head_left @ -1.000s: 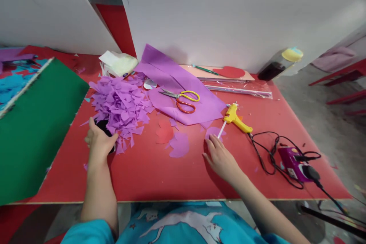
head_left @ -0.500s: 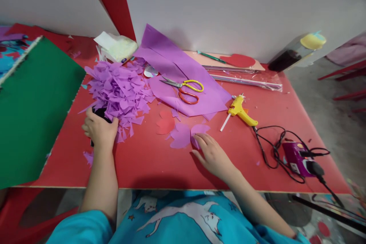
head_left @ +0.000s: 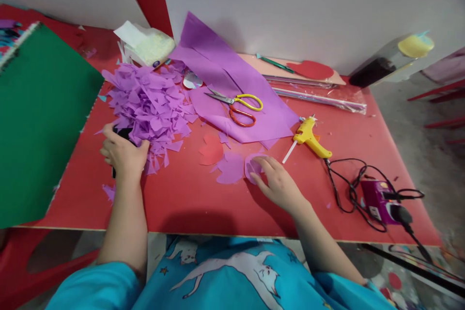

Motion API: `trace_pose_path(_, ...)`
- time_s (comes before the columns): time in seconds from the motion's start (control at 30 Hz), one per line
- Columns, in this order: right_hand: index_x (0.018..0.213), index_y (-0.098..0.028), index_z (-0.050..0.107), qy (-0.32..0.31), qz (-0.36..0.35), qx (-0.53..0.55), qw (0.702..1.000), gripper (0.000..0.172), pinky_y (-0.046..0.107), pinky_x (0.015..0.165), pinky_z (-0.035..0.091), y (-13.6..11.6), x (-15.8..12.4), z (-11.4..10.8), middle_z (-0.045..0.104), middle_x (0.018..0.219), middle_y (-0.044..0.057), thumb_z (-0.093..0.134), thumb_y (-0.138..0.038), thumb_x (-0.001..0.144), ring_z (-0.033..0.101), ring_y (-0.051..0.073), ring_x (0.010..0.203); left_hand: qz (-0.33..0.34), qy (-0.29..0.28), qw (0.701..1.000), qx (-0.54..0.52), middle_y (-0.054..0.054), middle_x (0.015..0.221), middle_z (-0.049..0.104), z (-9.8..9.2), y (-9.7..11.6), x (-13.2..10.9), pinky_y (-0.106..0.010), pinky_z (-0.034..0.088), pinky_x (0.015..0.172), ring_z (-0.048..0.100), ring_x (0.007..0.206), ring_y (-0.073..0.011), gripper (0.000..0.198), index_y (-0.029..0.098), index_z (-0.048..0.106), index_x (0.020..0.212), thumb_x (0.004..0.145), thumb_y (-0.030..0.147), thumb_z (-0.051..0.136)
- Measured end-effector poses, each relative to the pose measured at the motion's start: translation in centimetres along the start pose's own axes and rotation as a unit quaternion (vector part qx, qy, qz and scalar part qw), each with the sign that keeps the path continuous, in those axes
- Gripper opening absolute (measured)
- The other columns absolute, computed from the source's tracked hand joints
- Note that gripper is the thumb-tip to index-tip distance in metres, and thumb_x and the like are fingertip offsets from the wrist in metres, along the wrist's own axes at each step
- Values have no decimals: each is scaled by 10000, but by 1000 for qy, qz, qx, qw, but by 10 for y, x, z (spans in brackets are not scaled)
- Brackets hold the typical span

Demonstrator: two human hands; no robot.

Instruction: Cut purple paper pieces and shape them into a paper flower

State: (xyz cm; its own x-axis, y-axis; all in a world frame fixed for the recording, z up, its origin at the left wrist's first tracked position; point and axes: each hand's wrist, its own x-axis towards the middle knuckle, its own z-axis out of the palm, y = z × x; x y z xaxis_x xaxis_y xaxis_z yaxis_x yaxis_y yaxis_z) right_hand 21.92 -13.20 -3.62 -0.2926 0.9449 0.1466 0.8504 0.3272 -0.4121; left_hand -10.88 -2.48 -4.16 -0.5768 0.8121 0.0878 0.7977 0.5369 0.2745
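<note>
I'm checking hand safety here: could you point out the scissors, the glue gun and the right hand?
Scissors (head_left: pixel 231 100), head view: metal near the pivot.
Glue gun (head_left: pixel 307 132), head view: yellow body.
Right hand (head_left: pixel 279 182), head view: back of the hand.

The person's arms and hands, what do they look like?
The left hand and right hand are bare, with no gloves on. The forearms are uncovered too. Short turquoise sleeves cover the upper arms, matching a shirt printed with white cats and little stars.
</note>
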Motion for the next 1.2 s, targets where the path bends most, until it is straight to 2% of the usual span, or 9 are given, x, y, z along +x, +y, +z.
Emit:
trace_pose_path(0.13,1073,-89,538,-8,-27,9,1000,274,438,870,483,-1,9,10,610,1035,174,446,-261,880,563,268,969,25,-11,1000,8,-340,1362,259,0,3,-9,-683,261,902,306,1232,-496,891,71,139,1374,695,330,653)
trace_pose_path(0.3,1076,-104,537,-12,-42,15,999,273,443,888,463,-2,11,24,592,1057,163,475,-270,867,533,268,1008,171,96,980,-43,-280,1439,166,8,15,-30,-692,96,1010,129,1321,-483,768,64,291,1342,665,196,629)
trace_pose_path(0.4,1101,-100,530,17,-35,8,999,299,466,914,440,0,7,28,585,1077,170,472,-280,870,512,274,1045,411,97,899,-119,-189,1352,395,17,26,-52,-555,235,1070,276,1322,-350,446,108,494,1186,745,149,542)
trace_pose_path(0.53,1162,-83,518,4,-41,-1,999,382,486,954,416,-1,3,29,531,1201,205,497,-304,852,453,295,1147,664,-89,736,-101,-123,1274,535,23,37,-81,-419,361,1045,429,1246,-244,347,123,523,1193,861,199,453)
trace_pose_path(0.63,1219,-106,511,-39,-57,-19,997,446,536,997,362,-6,2,30,466,1308,206,503,-351,846,371,325,1242,672,-151,723,-53,-135,1309,512,25,38,-89,-450,340,1053,419,1254,-264,404,96,502,1235,892,298,439)
trace_pose_path(0.8,1241,-125,499,-82,-100,-5,992,457,551,1032,314,-11,5,29,394,1390,203,480,-375,859,303,307,1321,586,-140,798,-17,-197,1373,418,24,36,-83,-616,208,1047,315,1308,-357,478,83,499,1245,862,367,480)
trace_pose_path(0.87,1240,-125,485,-60,-100,14,993,427,530,1035,323,-9,6,26,431,1364,192,475,-333,867,335,285,1307,589,-128,797,-31,-202,1371,418,22,35,-82,-631,195,1039,307,1309,-368,458,82,517,1225,860,357,483)
trace_pose_path(1.07,1053,-143,554,-6,-46,36,998,251,465,960,400,7,8,11,597,1095,138,527,-231,820,526,244,1048,709,-163,676,-120,-118,1282,542,18,34,-93,-475,288,1065,426,1246,-258,289,128,599,1102,867,211,453)
trace_pose_path(1.2,1079,-147,543,-76,-47,17,996,356,520,990,351,7,7,5,530,1200,157,585,-324,773,457,299,1134,720,-214,652,-107,-109,1301,526,21,34,-99,-526,262,1066,444,1226,-274,314,156,585,1128,866,282,464)
